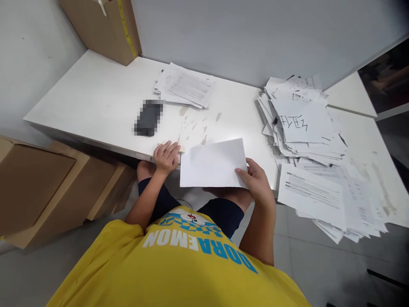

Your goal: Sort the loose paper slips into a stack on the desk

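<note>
My right hand [258, 182] grips a blank white sheet of paper [213, 164] by its right end, thumb on top and fingers beneath. The sheet lies partly over the table's front edge and hangs above my lap. To its left, my left hand [166, 157] rests on the table edge with its fingers stretched out and nothing visible in it. A small pale object [182, 150] shows beside those fingers; I cannot tell what it is. Beyond my left hand lies a dark, pixel-blurred phone-like object [148, 118].
A low stack of printed sheets [191, 87] lies at the back. On the right rise a tall, uneven paper pile [300, 117] and more printed sheets [311, 194] overhanging the table's front edge. Cardboard boxes [99, 183] stand below left; another box [102, 30] sits at the back left.
</note>
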`<state>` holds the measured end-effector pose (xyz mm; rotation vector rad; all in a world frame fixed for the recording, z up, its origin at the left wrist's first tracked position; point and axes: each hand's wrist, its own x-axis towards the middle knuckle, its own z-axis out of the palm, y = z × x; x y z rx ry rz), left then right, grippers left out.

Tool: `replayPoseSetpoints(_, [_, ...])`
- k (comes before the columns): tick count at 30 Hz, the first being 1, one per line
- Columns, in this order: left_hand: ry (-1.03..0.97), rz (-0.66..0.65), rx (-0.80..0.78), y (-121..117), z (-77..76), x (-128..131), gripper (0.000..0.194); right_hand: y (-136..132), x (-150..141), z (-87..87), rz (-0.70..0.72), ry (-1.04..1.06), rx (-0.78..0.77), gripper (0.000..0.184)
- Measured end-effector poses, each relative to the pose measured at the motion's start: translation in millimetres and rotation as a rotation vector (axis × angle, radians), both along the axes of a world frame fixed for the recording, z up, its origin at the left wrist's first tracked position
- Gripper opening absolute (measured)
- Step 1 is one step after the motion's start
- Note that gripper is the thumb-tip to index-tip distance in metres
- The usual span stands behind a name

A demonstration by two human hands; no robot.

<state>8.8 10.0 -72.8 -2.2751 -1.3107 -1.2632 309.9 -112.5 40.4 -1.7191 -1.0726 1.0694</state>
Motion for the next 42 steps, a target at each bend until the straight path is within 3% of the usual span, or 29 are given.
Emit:
replayPoseSetpoints(4, [0.007, -0.009, 0.084, 1.7, -3.3, -1.8, 0.046, -0.3, 9.9, 22.3, -0.005, -0.141, 0.025, 0.039])
replayPoseSetpoints(6, [-0.007, -0.026, 0.140, 3.0, -4.6, -2.9, 0.046, 7.8, 20.4, 28.4, -0.130, -0.199, 0.098, 0.035])
replayPoseSetpoints(8, [-0.018, -0.033, 0.156, 3.9, -6.4, -3.3, 0.045, 32.3, 32.1, 28.3, -0.302, -0.199, 0.265, 0.032])
replayPoseSetpoints(10, [-0.015, -0.026, 0.140, 3.7, -8.3, -2.9, 0.045, 77.1, 39.1, 21.2, -0.417, -0.157, 0.476, 0.032])
replayPoseSetpoints(13, [0.019, 0.005, 0.122, 1.3, -8.0, -2.5, 0.046, 170.3, 24.7, 3.0, -0.367, -0.053, 0.603, 0.031])
replayPoseSetpoints(15, [0.041, 0.023, 0.148, -0.2, -4.3, -3.7, 0.046, 231.5, -5.2, -5.8, -0.326, 0.036, 0.532, 0.026])
replayPoseSetpoints(17, [0.046, 0.027, 0.212, -0.2, 1.1, -6.5, 0.045, 277.0, -42.7, -6.6, -0.276, -0.009, 0.369, 0.023])
replayPoseSetpoints(20, [0.036, -0.005, 0.268, 1.7, 5.9, -10.6, 0.044, 305.4, -82.7, 1.6, -0.235, -0.134, 0.260, 0.026])
replayPoseSetpoints(22, [0.016, -0.038, 0.239, 3.1, 3.9, -10.3, 0.044, 300.7, -86.1, 4.8, -0.246, -0.197, 0.260, 0.033])
replayPoseSetpoints(25, [-0.121, -0.036, 0.101, 5.5, -4.2, -4.1, 0.045, 266.6, -56.6, 1.8, -0.274, -0.326, 0.296, 0.048])
replayPoseSetpoints(29, [-0.304, -0.036, -0.130, 15.2, -13.3, 3.4, 0.048, 179.4, 19.1, -3.4, -0.272, -0.525, 0.310, 0.046])
replayPoseSetpoints(32, [-0.285, -0.053, -0.167, 30.1, -19.2, 1.4, 0.054, 111.6, 81.4, -2.6, -0.401, -0.655, 0.216, 0.050])
replayPoseSetpoints(34, [-0.257, -0.044, -0.165, 38.2, -21.3, -1.9, 0.056, 84.1, 119.2, -1.1, -0.492, -0.748, 0.132, 0.055])
replayPoseSetpoints(36, [-0.257, -0.029, -0.188, 41.5, -19.8, -4.2, 0.055, 75.9, 150.0, 0.3, -0.484, -0.849, 0.085, 0.060])
replayPoseSetpoints(38, [-0.279, -0.023, -0.211, 40.0, -14.3, -4.2, 0.055, 82.8, 170.7, 1.5, -0.384, -0.943, 0.062, 0.066])
replayPoseSetpoints(40, [-0.288, -0.007, -0.218, 35.9, -6.7, -2.3, 0.053, 95.9, 180.4, 2.0, -0.274, -1.021, 0.025, 0.069])
replayPoseSetpoints(42, [-0.259, 0.024, -0.207, 31.5, 0.5, -0.1, 0.051, 106.6, 181.1, 2.2, -0.211, -1.091, -0.016, 0.060])
